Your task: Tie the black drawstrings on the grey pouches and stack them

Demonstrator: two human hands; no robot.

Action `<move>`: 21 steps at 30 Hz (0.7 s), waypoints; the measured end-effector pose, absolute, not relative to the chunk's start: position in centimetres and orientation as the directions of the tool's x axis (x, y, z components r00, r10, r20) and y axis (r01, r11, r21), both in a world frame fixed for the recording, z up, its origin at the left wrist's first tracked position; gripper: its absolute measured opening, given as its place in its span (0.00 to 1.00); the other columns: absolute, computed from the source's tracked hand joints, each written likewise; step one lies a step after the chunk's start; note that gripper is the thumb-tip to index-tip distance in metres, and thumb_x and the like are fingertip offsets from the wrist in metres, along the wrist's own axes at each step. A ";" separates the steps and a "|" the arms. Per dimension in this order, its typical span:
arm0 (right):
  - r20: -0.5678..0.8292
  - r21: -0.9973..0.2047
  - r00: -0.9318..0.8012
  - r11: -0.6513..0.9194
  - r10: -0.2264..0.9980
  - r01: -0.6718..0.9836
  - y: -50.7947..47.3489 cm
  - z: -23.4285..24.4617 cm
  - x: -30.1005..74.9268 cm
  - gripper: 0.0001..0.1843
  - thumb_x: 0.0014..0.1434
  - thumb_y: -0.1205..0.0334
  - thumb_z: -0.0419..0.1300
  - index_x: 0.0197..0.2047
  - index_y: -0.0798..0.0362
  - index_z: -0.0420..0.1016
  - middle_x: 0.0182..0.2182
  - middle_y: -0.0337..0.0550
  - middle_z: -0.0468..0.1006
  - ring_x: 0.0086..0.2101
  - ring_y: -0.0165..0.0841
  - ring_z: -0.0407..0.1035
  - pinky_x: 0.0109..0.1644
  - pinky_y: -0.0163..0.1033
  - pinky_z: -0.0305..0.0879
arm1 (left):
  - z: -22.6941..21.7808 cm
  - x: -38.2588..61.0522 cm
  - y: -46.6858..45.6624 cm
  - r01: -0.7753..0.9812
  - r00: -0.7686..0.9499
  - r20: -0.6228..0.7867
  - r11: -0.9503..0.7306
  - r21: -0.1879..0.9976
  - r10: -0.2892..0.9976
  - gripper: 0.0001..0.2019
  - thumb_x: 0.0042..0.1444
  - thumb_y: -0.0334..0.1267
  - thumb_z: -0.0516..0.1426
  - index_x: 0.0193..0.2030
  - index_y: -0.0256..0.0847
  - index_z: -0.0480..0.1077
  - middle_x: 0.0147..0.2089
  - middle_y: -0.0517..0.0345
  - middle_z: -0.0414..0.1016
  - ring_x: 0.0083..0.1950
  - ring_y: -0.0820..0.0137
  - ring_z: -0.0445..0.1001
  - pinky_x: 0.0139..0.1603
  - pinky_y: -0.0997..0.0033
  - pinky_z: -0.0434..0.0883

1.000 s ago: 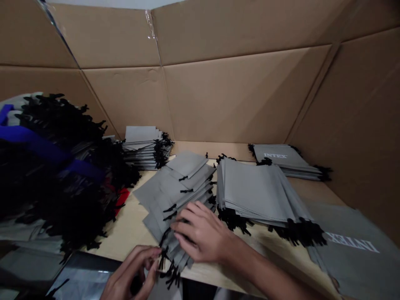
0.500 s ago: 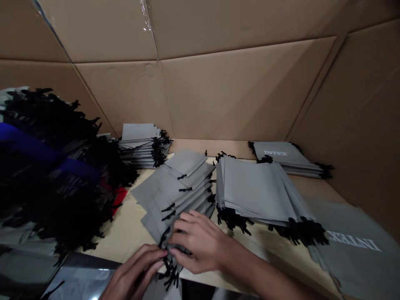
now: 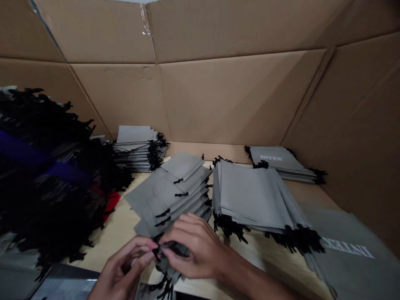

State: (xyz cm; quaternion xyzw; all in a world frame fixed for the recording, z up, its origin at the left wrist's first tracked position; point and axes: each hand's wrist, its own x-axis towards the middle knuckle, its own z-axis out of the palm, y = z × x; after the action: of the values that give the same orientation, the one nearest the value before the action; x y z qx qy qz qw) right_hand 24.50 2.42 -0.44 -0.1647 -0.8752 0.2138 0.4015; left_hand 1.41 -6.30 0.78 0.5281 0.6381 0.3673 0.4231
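Note:
My right hand (image 3: 195, 248) and my left hand (image 3: 125, 266) meet at the near edge of the table. Both pinch the black drawstring end of a grey pouch (image 3: 170, 249) at the front of a fanned row of grey drawstring pouches (image 3: 175, 191). The right hand lies over the nearest pouches and hides them. A thicker stack of larger grey pouches (image 3: 253, 193) with black cords lies just to the right of the row.
A big heap of black-corded pouches (image 3: 46, 175) with a blue strap fills the left. Stacks sit at the back left (image 3: 136, 146) and back right (image 3: 279, 160), the latter printed INTEX. A large grey INTEX bag (image 3: 346, 250) lies at the right. Cardboard walls (image 3: 225, 91) enclose the table.
My left hand rose from the table edge to meet the right one. The right hand's fingers curled from flat on the pouches into a pinch on a cord end.

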 end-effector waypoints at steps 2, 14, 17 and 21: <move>0.635 -0.531 -0.614 0.842 0.469 0.094 2.5 -0.3 24.6 0.07 0.69 0.65 0.63 0.50 0.49 0.78 0.41 0.38 0.84 0.40 0.33 0.74 0.45 0.41 0.63 | 0.9 1.4 -6.2 0.316 -0.109 -0.227 0.250 0.915 0.968 0.29 0.58 0.67 0.66 0.50 0.42 0.82 0.30 0.60 0.84 0.13 0.82 0.56 0.17 0.80 0.57; 0.692 -0.582 -0.476 0.809 0.543 0.078 1.9 -0.2 23.4 0.04 0.67 0.65 0.68 0.45 0.51 0.81 0.37 0.41 0.85 0.37 0.35 0.74 0.44 0.41 0.66 | -0.3 1.5 -7.2 0.303 -0.243 -0.194 0.265 0.916 0.950 0.30 0.56 0.65 0.68 0.54 0.42 0.88 0.15 0.64 0.72 0.21 0.67 0.72 0.31 0.72 0.72; 0.683 -0.611 -0.454 0.789 0.571 0.073 1.8 -0.2 23.2 0.06 0.64 0.67 0.69 0.45 0.51 0.81 0.37 0.40 0.84 0.37 0.35 0.72 0.45 0.41 0.66 | -0.7 1.7 -7.2 0.283 -0.278 -0.175 0.255 0.925 0.944 0.30 0.55 0.64 0.69 0.53 0.41 0.87 0.15 0.64 0.72 0.21 0.67 0.73 0.29 0.72 0.73; 0.667 -0.634 -0.442 0.769 0.600 0.085 1.6 -0.5 23.0 0.08 0.60 0.67 0.69 0.44 0.50 0.80 0.35 0.39 0.82 0.37 0.34 0.71 0.43 0.40 0.65 | -1.0 1.8 -7.0 0.275 -0.299 -0.139 0.225 0.935 0.944 0.27 0.55 0.61 0.71 0.49 0.40 0.87 0.18 0.61 0.76 0.23 0.67 0.75 0.27 0.75 0.73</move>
State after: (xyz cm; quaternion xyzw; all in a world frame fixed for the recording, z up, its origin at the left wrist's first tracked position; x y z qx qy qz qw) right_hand 22.97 1.59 -0.49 -0.2123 -0.8064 0.2657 0.4837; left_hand 1.84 -7.05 -0.98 0.4482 0.6801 0.4322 0.3870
